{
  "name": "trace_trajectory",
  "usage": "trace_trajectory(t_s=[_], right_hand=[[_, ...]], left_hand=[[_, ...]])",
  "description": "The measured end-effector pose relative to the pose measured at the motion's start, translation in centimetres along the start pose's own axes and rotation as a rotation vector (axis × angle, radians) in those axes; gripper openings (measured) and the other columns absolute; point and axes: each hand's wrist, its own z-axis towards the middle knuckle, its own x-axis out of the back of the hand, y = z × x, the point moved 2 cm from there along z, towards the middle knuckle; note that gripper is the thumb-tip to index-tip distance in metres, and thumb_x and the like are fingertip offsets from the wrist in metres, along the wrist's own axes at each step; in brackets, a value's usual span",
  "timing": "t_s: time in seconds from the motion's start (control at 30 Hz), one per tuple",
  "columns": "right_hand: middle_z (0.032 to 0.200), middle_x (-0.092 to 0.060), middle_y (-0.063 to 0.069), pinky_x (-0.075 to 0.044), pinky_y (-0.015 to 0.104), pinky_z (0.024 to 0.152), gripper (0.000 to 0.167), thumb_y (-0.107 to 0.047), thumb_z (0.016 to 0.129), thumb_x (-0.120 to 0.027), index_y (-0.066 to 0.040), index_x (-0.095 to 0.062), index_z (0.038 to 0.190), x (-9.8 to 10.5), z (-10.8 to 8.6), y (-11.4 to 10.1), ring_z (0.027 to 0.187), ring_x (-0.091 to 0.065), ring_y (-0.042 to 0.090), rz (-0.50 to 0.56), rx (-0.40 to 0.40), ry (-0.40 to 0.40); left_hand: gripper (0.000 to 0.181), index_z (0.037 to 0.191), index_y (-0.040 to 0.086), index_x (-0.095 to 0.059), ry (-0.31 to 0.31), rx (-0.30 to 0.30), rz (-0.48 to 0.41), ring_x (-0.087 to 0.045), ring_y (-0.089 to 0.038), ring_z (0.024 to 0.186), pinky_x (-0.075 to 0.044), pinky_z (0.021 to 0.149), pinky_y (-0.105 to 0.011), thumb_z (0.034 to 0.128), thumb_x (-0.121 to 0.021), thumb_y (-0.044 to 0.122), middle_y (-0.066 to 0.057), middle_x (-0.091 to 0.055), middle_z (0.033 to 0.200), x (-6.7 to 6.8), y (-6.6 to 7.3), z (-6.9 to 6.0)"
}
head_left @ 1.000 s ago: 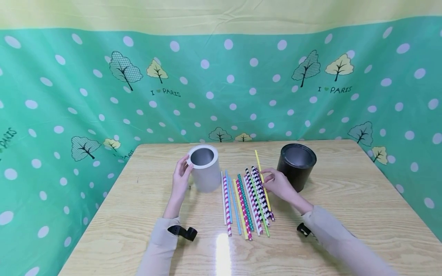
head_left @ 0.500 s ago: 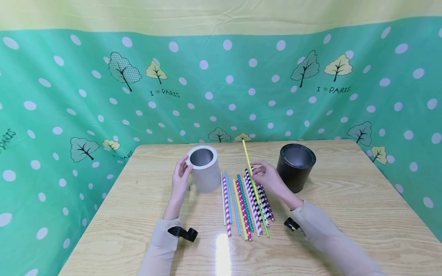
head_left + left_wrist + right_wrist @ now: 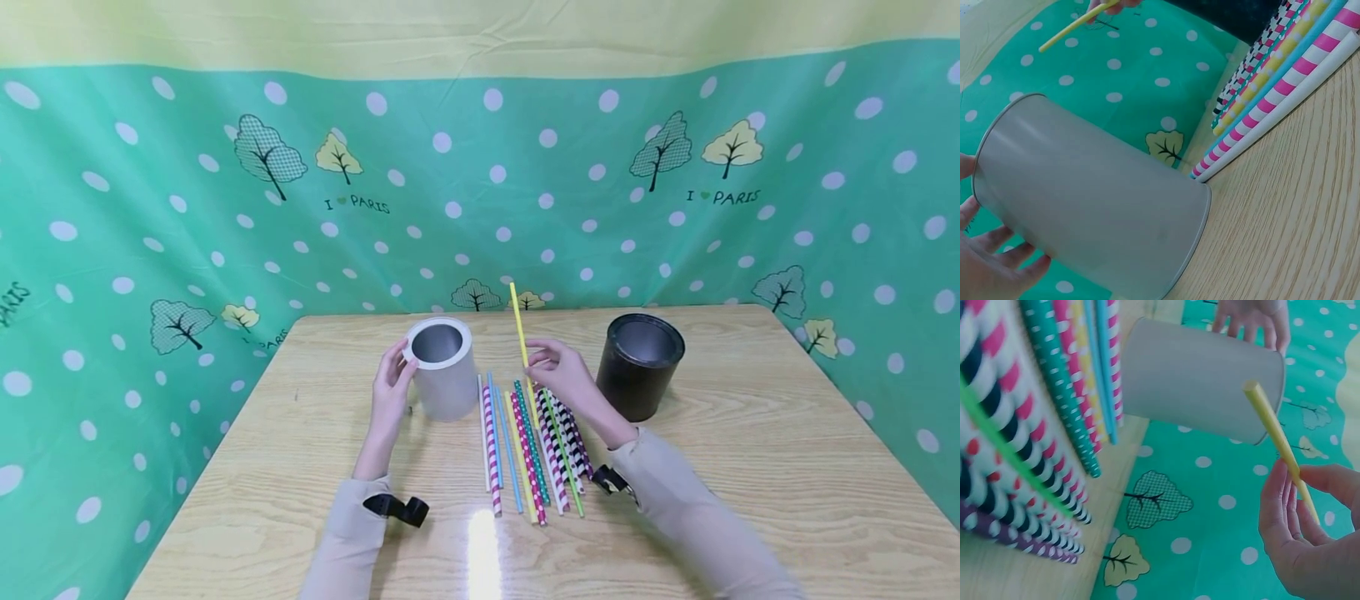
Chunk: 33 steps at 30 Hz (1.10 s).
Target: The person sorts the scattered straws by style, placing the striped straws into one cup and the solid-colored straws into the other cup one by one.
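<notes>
In the head view my right hand (image 3: 567, 380) pinches a yellow straw (image 3: 517, 321) between thumb and fingers. The straw (image 3: 1274, 428) stands tilted, raised above a row of patterned paper straws (image 3: 534, 454). My left hand (image 3: 391, 386) holds the left side of a light grey canister (image 3: 447, 392) near its rim. In the left wrist view its fingers (image 3: 1016, 253) curve against the canister wall. The canister stands upright, and the visible part of its inside is bare. The row of straws lies on the table just right of it: striped, dotted and plain ones.
A black canister (image 3: 640, 383) stands upright at the right, beyond my right forearm. The wooden table (image 3: 262, 500) ends at the back against a green dotted cloth (image 3: 420, 192). Black wrist cameras (image 3: 397, 508) sit on both sleeves.
My right hand has moved left with the yellow straw, from the right end of the row toward the grey canister, lifting it. The left hand has stayed at the canister.
</notes>
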Motion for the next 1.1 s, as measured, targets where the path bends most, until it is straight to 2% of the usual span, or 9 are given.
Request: trace_trajectory(t_s=[0.17, 0.3, 0.47, 0.7, 0.9, 1.1], right_hand=[[0.096, -0.056, 0.016, -0.052, 0.04, 0.071, 0.043, 0.0, 0.08, -0.059, -0.003, -0.049, 0.121, -0.7, 0.3, -1.0, 0.079, -0.058, 0.019, 0.027, -0.013, 0.028], [0.095, -0.055, 0.017, -0.052, 0.04, 0.071, 0.039, 0.001, 0.08, -0.059, 0.001, -0.05, 0.118, -1.2, 0.5, -1.7, 0.078, -0.058, 0.018, 0.05, 0.002, 0.041], [0.095, -0.055, 0.015, -0.053, 0.031, 0.069, 0.035, -0.001, 0.081, -0.058, 0.001, -0.049, 0.115, -1.9, 0.7, -2.6, 0.081, -0.057, 0.02, 0.071, 0.01, 0.035], [0.097, -0.055, 0.017, -0.052, 0.035, 0.074, 0.03, -0.002, 0.082, -0.057, 0.003, -0.049, 0.111, -2.6, 1.1, -3.9, 0.083, -0.058, 0.023, 0.17, 0.059, 0.042], [0.097, -0.056, 0.019, -0.052, 0.033, 0.075, 0.029, 0.0, 0.082, -0.057, 0.005, -0.048, 0.109, -3.1, 1.3, -5.2, 0.08, -0.058, 0.019, 0.251, 0.115, 0.062], [0.101, -0.054, 0.023, -0.051, 0.035, 0.078, 0.028, 0.002, 0.083, -0.055, 0.007, -0.047, 0.109, -3.4, 1.3, -6.3, 0.085, -0.059, 0.023, 0.316, 0.151, 0.086]], left_hand=[[0.042, 0.129, -0.005, -0.034, 0.008, 0.002, -0.001, -0.032, -0.032, 0.124, -0.026, 0.104, -0.039, 0.0893, -0.047, 0.001, -0.021, -0.035, 0.135, 0.0, -0.1, -0.1], [0.042, 0.129, -0.005, -0.034, 0.004, 0.007, 0.007, -0.032, -0.032, 0.124, -0.027, 0.104, -0.039, 0.0896, -0.046, 0.001, -0.022, -0.035, 0.135, 0.0, -0.1, 0.0], [0.042, 0.129, -0.005, -0.034, 0.007, 0.002, 0.005, -0.032, -0.033, 0.124, -0.027, 0.104, -0.039, 0.0897, -0.046, 0.001, -0.022, -0.035, 0.135, 0.0, -0.1, -0.1], [0.041, 0.129, -0.005, -0.034, 0.01, -0.01, -0.011, -0.032, -0.034, 0.124, -0.026, 0.104, -0.039, 0.0895, -0.045, 0.0, -0.023, -0.035, 0.134, -0.1, 0.0, -0.1], [0.042, 0.129, -0.004, -0.034, 0.016, 0.0, 0.007, -0.032, -0.032, 0.124, -0.026, 0.104, -0.039, 0.0895, -0.046, 0.001, -0.022, -0.035, 0.135, 0.0, -0.1, -0.2], [0.042, 0.129, -0.005, -0.034, 0.008, -0.002, 0.007, -0.033, -0.031, 0.124, -0.027, 0.104, -0.038, 0.0896, -0.045, 0.001, -0.021, -0.035, 0.135, 0.0, -0.2, -0.1]])
